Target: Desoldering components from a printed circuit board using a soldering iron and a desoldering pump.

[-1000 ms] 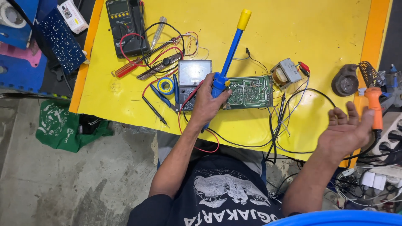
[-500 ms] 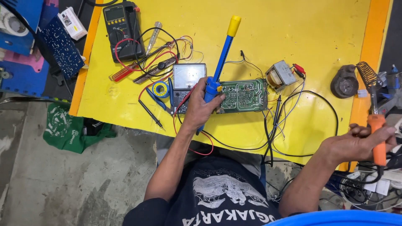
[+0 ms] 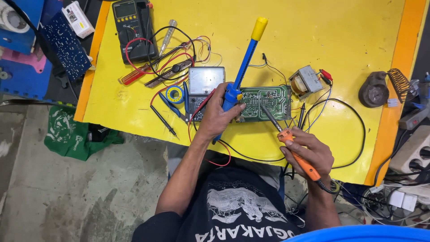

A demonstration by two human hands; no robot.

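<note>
My left hand [image 3: 219, 117] grips a blue desoldering pump [image 3: 242, 68] with a yellow plunger, its tip down at the left edge of a green circuit board [image 3: 268, 102] on the yellow table [image 3: 322, 36]. My right hand [image 3: 311, 153] holds an orange-handled soldering iron [image 3: 291, 144]; its dark tip slants up onto the board's middle. A small transformer [image 3: 304, 81] with red and blue clip leads sits just right of the board.
An analog meter [image 3: 205, 84], solder roll [image 3: 174, 94], pliers, probes, a red screwdriver and a black digital multimeter [image 3: 133, 28] lie left of the board. A soldering iron stand [image 3: 378, 88] is at the right edge, power strips [image 3: 414, 152] beyond. A green bag [image 3: 71, 133] lies on the floor.
My right hand took the soldering iron from the stand area at the right and brought it left, tip onto the board. The left hand stayed on the pump.
</note>
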